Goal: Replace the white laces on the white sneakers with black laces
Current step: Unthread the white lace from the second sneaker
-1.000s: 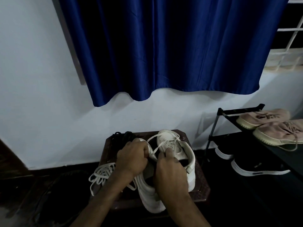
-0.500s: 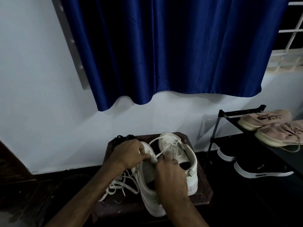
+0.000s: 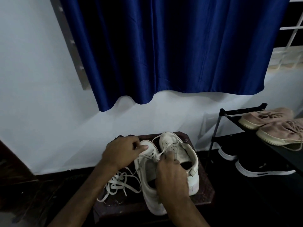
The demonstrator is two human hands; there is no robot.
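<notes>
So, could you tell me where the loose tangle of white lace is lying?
In the head view, the loose tangle of white lace lies on the wooden stool, left of the white sneakers, below the left hand.

White sneakers: smooth matt leather-look uppers, scuffed; white laces flat woven cloth. Bench dark wood, worn, faint gloss. Curtain blue cloth, satin sheen; shoe rack black matt metal tubing; pink sneakers fuzzy matt cloth.

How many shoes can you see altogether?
6. Two white sneakers on the wooden stool, two pink shoes on the rack's top shelf, two black shoes on the shelf below. Others may be hidden beyond the frame.
</notes>
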